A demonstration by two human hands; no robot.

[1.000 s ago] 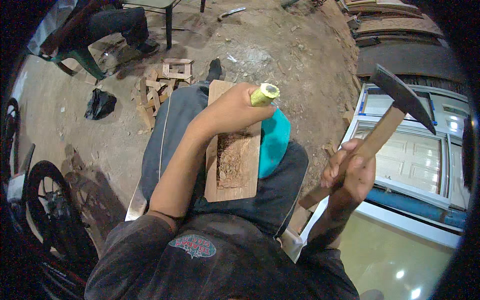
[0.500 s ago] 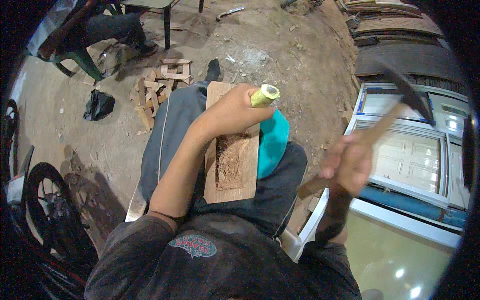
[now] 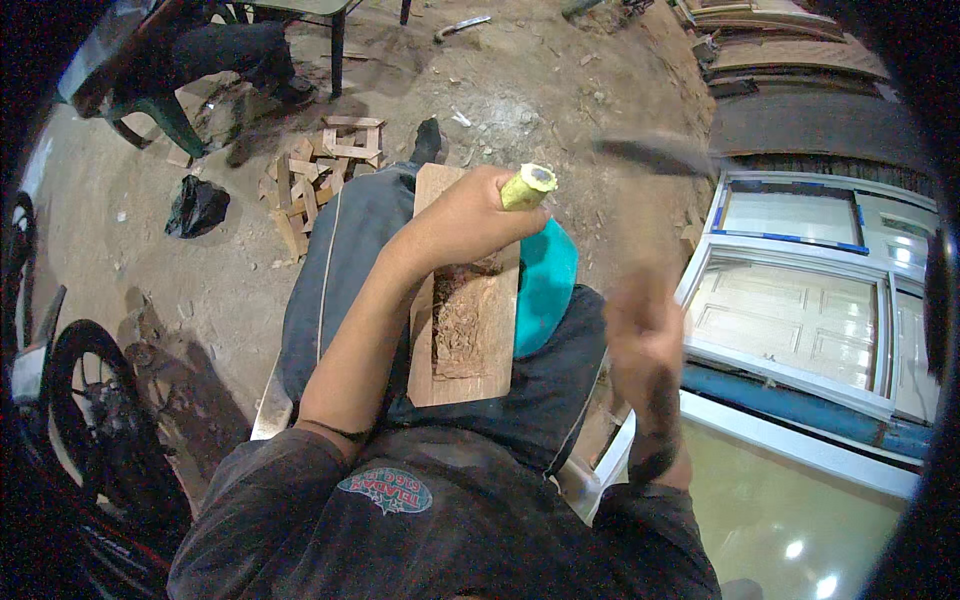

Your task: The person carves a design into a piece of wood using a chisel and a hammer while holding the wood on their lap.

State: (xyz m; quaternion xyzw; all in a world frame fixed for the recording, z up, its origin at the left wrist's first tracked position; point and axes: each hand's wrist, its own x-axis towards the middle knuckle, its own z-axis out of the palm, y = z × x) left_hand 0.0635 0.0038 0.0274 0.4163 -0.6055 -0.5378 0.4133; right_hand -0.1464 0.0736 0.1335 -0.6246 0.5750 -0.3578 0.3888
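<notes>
My left hand (image 3: 465, 215) is closed round a chisel (image 3: 528, 187) with a yellow-green handle and a battered end. Its blade is hidden beneath my fist. Under that hand a wooden board (image 3: 490, 375) lies along my lap, with a rough, chipped-out recess (image 3: 460, 335) in its face. A teal rounded piece (image 3: 546, 285) sticks out from beneath the board's right side. Off to the right, my right hand (image 3: 645, 325) grips a wooden-handled hammer (image 3: 665, 155), raised and smeared by motion. The hammer head is apart from the chisel.
Wood offcuts (image 3: 300, 185) and a black plastic bag (image 3: 196, 207) lie on the dirt floor. White-framed panels (image 3: 790, 310) and stacked boards (image 3: 800, 125) stand close on the right. A wheel (image 3: 95, 400) is at left. Another person's leg (image 3: 225, 60) shows by a chair.
My right hand has swung the hammer leftward, bringing its head nearer the chisel. The left hand, chisel and board have stayed nearly still.
</notes>
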